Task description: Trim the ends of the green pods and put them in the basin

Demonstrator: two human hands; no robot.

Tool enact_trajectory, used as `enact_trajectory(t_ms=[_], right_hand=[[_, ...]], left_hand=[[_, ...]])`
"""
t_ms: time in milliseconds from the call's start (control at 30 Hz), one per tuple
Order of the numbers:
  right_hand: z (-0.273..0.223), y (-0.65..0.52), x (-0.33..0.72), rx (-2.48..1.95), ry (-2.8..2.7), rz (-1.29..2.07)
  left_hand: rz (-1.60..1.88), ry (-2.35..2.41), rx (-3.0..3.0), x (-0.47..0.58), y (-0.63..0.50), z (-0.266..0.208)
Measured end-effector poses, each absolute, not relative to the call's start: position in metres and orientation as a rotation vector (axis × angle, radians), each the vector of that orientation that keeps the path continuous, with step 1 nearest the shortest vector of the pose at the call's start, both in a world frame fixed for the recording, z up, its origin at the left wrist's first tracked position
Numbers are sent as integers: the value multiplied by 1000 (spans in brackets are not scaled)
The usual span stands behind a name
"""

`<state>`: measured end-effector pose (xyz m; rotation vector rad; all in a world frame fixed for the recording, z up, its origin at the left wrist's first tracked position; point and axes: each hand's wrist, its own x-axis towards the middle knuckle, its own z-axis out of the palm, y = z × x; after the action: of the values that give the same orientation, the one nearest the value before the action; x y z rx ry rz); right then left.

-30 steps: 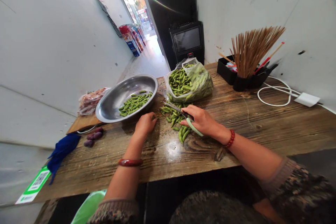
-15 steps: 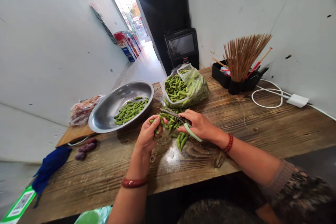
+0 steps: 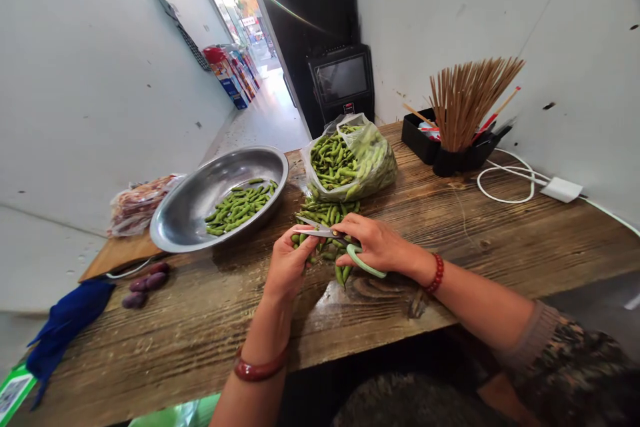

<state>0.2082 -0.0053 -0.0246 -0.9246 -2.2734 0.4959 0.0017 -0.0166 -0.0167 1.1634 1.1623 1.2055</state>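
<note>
My left hand (image 3: 290, 260) is closed around green soybean pods (image 3: 302, 240), partly hidden by its fingers. In my right hand (image 3: 373, 240) are scissors (image 3: 369, 263) with pale green handles, their blades parted and lying over the pods at my left fingertips. Beneath and behind both hands, a loose pile of pods (image 3: 327, 212) lies on the wooden table. A clear plastic bag (image 3: 383, 167) full of pods stands just beyond the pile. To the left, a wide steel basin (image 3: 175, 213) is tilted and holds many pods.
Behind the basin lies a bag of reddish food (image 3: 140, 203) on a wooden board (image 3: 117, 255). Several purple-red fruits (image 3: 147, 283) and a blue cloth (image 3: 73, 330) are at left. At right stand a black holder of thin sticks (image 3: 453, 160) and a white adapter (image 3: 563, 189) with cable.
The scissors have moved left and their blades now reach across my left fingertips. My left hand has shifted slightly down. The whole view has turned a little, moving the basin leftward.
</note>
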Motion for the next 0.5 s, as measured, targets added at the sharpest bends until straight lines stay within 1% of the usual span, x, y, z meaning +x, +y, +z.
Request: enact_trajectory(t_ms=[500], right_hand=[[-25, -6, 206, -844, -2243, 577]], left_hand=[[1179, 1204, 1258, 2, -20, -16]])
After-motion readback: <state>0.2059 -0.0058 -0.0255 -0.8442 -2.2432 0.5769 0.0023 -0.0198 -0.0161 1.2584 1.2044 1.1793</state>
